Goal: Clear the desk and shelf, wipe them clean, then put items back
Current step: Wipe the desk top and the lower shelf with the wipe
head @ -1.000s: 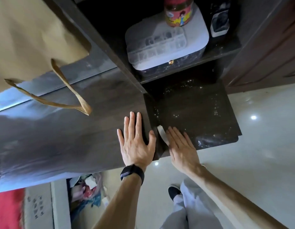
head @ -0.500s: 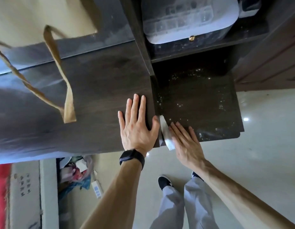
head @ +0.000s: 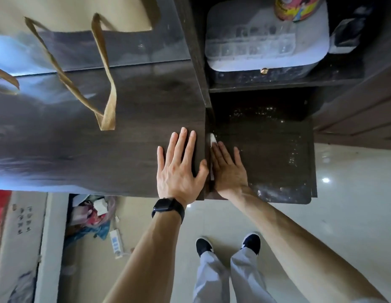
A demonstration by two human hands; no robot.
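Note:
My left hand (head: pixel 179 167) lies flat, fingers spread, on the dark wooden desk top (head: pixel 124 132) near its right edge. My right hand (head: pixel 228 167) is straight-fingered on the lower dark shelf (head: pixel 277 154), pressing a small white wipe (head: pixel 212 139) against the upright panel (head: pixel 208 119) between desk and shelf. The shelf surface is speckled with dust and wet spots. On the upper shelf (head: pixel 277 83) sit a pale box (head: pixel 266 40) with a clear compartment tray on it, a colourful jar (head: pixel 296 7) and a dark device (head: pixel 349 33).
A tan paper bag (head: pixel 58 12) with ribbon handles (head: pixel 107 88) stands at the desk's back left. A brown cabinet door (head: pixel 365 101) flanks the shelf on the right. Below, on the glossy floor, are a power strip (head: pixel 116 241), a bag of clutter (head: pixel 91 217) and my shoes.
My right hand has slid forward along the upright panel with the wipe, deeper onto the shelf. The left hand has stayed flat on the desk. The camera has shifted.

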